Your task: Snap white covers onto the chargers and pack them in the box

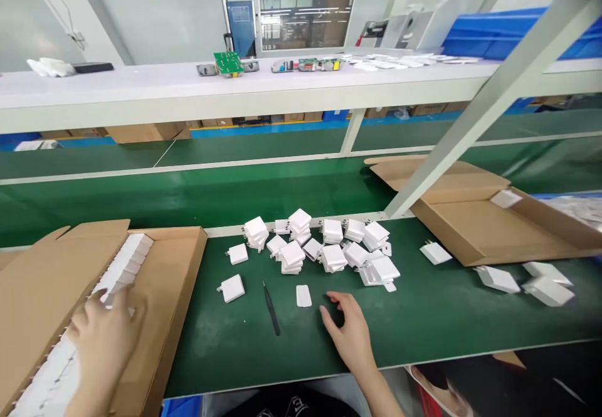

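My left hand (107, 340) lies inside the cardboard box (183, 279) at the left, fingers spread flat on a row of white chargers (125, 266) packed there. My right hand (347, 329) rests on the green mat (423, 316), fingers loosely curled and apart, holding nothing. Just left of it lie a small white cover piece (303, 296) and black tweezers (271, 308). A pile of several white chargers (324, 248) sits behind the hand, with two single chargers (232, 288) off to its left.
An open, nearly bare cardboard box (470, 216) lies at the right with one charger inside and a few loose chargers (527, 279) beside it. A slanted metal strut (493, 97) crosses above it. The shelf behind (141, 91) carries circuit boards (228, 63) and parts.
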Available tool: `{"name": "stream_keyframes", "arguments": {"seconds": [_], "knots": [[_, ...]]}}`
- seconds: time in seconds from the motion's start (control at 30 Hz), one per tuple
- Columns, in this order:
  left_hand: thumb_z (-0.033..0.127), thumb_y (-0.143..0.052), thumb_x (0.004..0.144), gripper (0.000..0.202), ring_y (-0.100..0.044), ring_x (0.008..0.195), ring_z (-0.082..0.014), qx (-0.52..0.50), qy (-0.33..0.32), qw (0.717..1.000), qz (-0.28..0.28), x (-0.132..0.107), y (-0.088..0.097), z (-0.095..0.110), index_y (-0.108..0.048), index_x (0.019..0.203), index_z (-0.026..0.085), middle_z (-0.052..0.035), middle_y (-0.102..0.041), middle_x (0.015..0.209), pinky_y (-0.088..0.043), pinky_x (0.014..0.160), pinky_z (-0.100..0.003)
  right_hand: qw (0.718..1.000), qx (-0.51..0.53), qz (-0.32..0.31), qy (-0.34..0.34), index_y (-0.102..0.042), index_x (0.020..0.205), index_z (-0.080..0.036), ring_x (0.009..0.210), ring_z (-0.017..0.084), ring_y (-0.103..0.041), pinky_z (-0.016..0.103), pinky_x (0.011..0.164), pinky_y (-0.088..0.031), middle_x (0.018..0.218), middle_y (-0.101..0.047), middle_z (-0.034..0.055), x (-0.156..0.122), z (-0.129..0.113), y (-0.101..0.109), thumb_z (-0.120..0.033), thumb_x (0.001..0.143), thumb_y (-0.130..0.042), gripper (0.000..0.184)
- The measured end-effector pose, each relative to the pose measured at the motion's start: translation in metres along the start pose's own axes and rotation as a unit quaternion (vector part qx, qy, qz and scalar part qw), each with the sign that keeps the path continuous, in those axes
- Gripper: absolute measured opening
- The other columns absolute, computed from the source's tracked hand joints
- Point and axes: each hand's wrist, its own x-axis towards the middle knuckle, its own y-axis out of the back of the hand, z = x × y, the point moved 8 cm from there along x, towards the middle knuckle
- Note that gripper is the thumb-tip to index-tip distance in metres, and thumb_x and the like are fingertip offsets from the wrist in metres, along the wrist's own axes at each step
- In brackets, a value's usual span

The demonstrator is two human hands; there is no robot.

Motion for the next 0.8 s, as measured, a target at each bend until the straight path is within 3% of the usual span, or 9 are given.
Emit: {"name": "stream_keyframes", "arguments": {"seconds": [0.07, 0.13, 0.2, 0.27, 0.37, 0.43, 0.5, 0.6, 0.8], "knots": [[0.049, -0.042, 0.103, 0.05, -0.051, 0.125, -0.041, -0.102, -0.08, 0.991, 0.021, -0.012, 0.028, 0.056, -0.067, 0.132, 0.016, -0.0211, -0.054, 0.14, -0.045, 0.101, -0.056, 0.999, -0.028, -0.017, 0.019, -0.062, 0.126, -0.02, 0.106, 0.03, -0.061, 0.046, 0.09, -0.054, 0.115, -0.064, 0.0112, 0.006, -0.018, -0.017, -0.045, 0.096, -0.069, 0.04], [0.045, -0.046, 0.103, 0.048, -0.054, 0.118, -0.0378, -0.168, -0.17, 0.971, -0.011, -0.029, 0.038, 0.114, -0.065, 0.135, 0.015, -0.0204, -0.058, 0.134, -0.047, 0.098, -0.051, 0.997, -0.058, -0.026, 0.039, -0.062, 0.125, -0.018, 0.106, 0.031, -0.061, 0.047, 0.089, -0.053, 0.114, -0.063, 0.012, 0.011, -0.034, -0.034, -0.041, 0.096, -0.068, 0.037], [0.042, -0.052, 0.102, 0.052, -0.054, 0.118, -0.0376, -0.205, -0.218, 0.953, -0.056, -0.043, 0.032, 0.157, -0.057, 0.144, 0.013, -0.0197, -0.059, 0.136, -0.048, 0.095, -0.048, 0.995, -0.076, -0.032, 0.053, -0.065, 0.118, -0.018, 0.1, 0.031, -0.062, 0.047, 0.085, -0.053, 0.11, -0.064, 0.0117, 0.015, -0.041, -0.047, -0.035, 0.099, -0.064, 0.025], [0.037, -0.059, 0.098, 0.055, -0.055, 0.116, -0.0385, -0.244, -0.232, 0.935, -0.109, -0.05, 0.014, 0.183, -0.055, 0.146, 0.01, -0.0201, -0.062, 0.133, -0.049, 0.093, -0.049, 0.995, -0.075, -0.035, 0.06, -0.067, 0.113, -0.017, 0.094, 0.029, -0.062, 0.045, 0.081, -0.053, 0.105, -0.063, 0.011, 0.016, -0.041, -0.051, -0.03, 0.101, -0.058, 0.019], [0.032, -0.063, 0.096, 0.046, -0.058, 0.109, -0.0369, -0.295, -0.239, 0.91, -0.169, -0.051, -0.006, 0.199, -0.062, 0.137, 0.011, -0.0182, -0.068, 0.122, -0.051, 0.091, -0.05, 0.995, -0.065, -0.035, 0.072, -0.067, 0.114, -0.017, 0.093, 0.027, -0.063, 0.042, 0.08, -0.054, 0.104, -0.063, 0.0107, 0.016, -0.034, -0.047, -0.029, 0.103, -0.053, 0.022], [0.034, -0.062, 0.098, 0.043, -0.06, 0.112, -0.0337, -0.34, -0.242, 0.89, -0.183, -0.051, -0.004, 0.199, -0.062, 0.137, 0.015, -0.0154, -0.068, 0.125, -0.052, 0.095, -0.048, 0.995, -0.06, -0.031, 0.08, -0.068, 0.116, -0.018, 0.094, 0.027, -0.064, 0.041, 0.081, -0.055, 0.105, -0.064, 0.0106, 0.015, -0.029, -0.041, -0.029, 0.104, -0.05, 0.024], [0.036, -0.062, 0.1, 0.044, -0.061, 0.12, -0.0294, -0.439, -0.222, 0.847, -0.201, -0.053, 0.008, 0.196, -0.057, 0.142, 0.023, -0.012, -0.064, 0.137, -0.054, 0.098, -0.043, 0.995, -0.059, -0.022, 0.083, -0.07, 0.115, -0.019, 0.097, 0.027, -0.064, 0.042, 0.084, -0.055, 0.106, -0.065, 0.0111, 0.015, -0.024, -0.034, -0.029, 0.106, -0.047, 0.027], [0.033, -0.064, 0.099, 0.045, -0.06, 0.131, -0.0268, -0.593, -0.173, 0.754, -0.224, -0.06, 0.037, 0.19, -0.054, 0.143, 0.03, -0.009, -0.058, 0.148, -0.056, 0.099, -0.038, 0.995, -0.06, 0.0, 0.079, -0.073, 0.114, -0.019, 0.1, 0.029, -0.064, 0.046, 0.088, -0.054, 0.109, -0.067, 0.013, 0.016, -0.018, -0.026, -0.035, 0.107, -0.044, 0.034], [0.026, -0.063, 0.1, 0.058, -0.052, 0.144, -0.0277, -0.669, -0.219, 0.685, -0.187, -0.073, 0.094, 0.19, -0.044, 0.154, 0.032, -0.0114, -0.054, 0.155, -0.044, 0.119, -0.046, 1.0, 0.027, 0.014, -0.001, -0.072, 0.132, -0.023, 0.115, 0.029, -0.067, 0.045, 0.096, -0.054, 0.13, -0.071, 0.0108, 0.015, -0.001, -0.016, -0.046, 0.108, -0.044, 0.044]]}}
